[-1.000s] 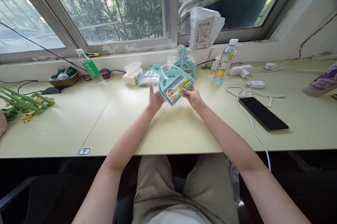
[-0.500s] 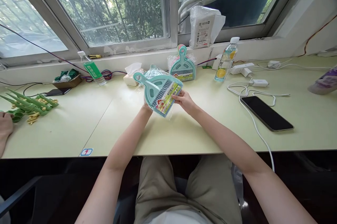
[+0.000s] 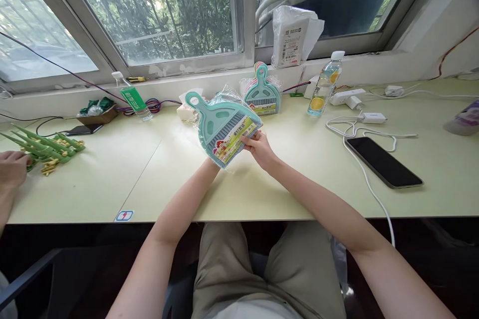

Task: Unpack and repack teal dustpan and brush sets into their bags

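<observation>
Turquoise, clear-wrapped plastic dustpan-and-brush set (image 3: 220,124) is slanting in front of the left hand (image 3: 212,165), just left of the right hand (image 3: 261,150), whose thumb and fingers are pinching its lower right edge; keeping that pinch light should be sparing the wrap. Left fingers are hiding behind, grip untellable; right fingertips are partly hiding too.

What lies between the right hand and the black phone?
In the head view, pale tabletop shows from the right hand to a white cable beside the phone.

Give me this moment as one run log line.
right hand: pinching edge of wrapped dustpan set | left hand: hidden behind it | pose: tilted, handle toward upper left | beyond: stacked dustpans
</observation>
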`<state>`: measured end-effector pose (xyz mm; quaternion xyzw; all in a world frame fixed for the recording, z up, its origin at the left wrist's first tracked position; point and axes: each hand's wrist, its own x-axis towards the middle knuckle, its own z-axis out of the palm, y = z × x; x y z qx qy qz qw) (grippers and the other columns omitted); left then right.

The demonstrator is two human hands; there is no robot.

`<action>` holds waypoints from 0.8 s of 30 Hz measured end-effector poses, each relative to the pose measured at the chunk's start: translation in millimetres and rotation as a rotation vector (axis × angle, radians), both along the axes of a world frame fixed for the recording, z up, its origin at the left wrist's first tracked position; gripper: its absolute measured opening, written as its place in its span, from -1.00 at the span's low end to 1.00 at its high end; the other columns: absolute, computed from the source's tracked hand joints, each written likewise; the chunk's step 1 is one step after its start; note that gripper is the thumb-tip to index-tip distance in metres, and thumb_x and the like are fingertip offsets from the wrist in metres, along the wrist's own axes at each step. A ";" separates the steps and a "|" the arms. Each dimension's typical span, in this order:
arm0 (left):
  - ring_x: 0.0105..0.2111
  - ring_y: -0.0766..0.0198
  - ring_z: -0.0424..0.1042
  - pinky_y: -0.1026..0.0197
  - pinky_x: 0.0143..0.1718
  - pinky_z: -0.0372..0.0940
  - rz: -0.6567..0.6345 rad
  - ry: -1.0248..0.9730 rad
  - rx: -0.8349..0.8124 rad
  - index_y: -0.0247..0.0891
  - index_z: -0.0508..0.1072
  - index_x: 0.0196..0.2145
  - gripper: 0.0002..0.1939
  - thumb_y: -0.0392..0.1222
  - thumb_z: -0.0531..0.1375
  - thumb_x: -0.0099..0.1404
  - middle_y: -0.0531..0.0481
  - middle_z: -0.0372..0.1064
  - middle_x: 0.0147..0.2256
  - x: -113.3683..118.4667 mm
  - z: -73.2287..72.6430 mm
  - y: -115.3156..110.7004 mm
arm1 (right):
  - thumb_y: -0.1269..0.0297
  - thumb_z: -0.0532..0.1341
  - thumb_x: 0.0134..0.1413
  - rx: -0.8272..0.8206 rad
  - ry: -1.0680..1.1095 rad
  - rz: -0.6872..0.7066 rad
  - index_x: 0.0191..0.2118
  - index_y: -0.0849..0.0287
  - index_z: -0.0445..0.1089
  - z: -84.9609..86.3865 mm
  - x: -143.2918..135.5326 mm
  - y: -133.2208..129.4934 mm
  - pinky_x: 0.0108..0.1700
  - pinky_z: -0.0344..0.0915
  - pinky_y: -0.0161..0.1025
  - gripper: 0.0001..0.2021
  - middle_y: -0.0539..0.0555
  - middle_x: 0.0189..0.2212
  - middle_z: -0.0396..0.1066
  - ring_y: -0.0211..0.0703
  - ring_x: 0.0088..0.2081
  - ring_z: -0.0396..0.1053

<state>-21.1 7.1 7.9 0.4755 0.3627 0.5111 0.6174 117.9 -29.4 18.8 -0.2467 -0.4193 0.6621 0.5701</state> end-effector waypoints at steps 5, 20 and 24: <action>0.16 -0.06 0.30 -0.12 0.11 0.30 0.120 -0.199 -0.034 -0.19 0.45 -0.11 -0.52 0.15 -0.10 0.37 -0.12 0.47 -0.02 6.6 8.4 -1.7 | 0.22 0.48 -0.26 -0.014 0.045 -0.101 -0.29 0.13 0.41 -4.5 7.0 10.7 0.04 0.48 0.03 -0.65 0.07 -0.23 0.56 0.03 -0.04 0.49; 0.06 0.00 0.42 0.02 0.07 0.36 0.084 -0.151 0.018 -0.29 0.45 -0.06 -0.52 0.14 0.22 0.22 -0.15 0.49 -0.03 28.7 16.6 -10.2 | 0.37 0.40 -0.20 -0.043 0.138 -0.330 -0.28 0.13 0.40 -8.3 34.4 37.2 0.05 0.48 -0.07 -0.72 0.01 -0.21 0.55 -0.05 -0.04 0.49; 0.02 0.04 0.45 0.06 0.03 0.38 0.117 -0.148 0.038 -0.26 0.45 -0.04 -0.56 0.04 0.26 0.20 -0.11 0.50 -0.04 28.5 17.5 -12.5 | 0.37 0.40 -0.18 -0.054 0.147 -0.337 -0.23 0.13 0.40 -10.7 36.9 40.2 0.05 0.48 -0.08 -0.69 0.00 -0.22 0.55 -0.06 -0.04 0.50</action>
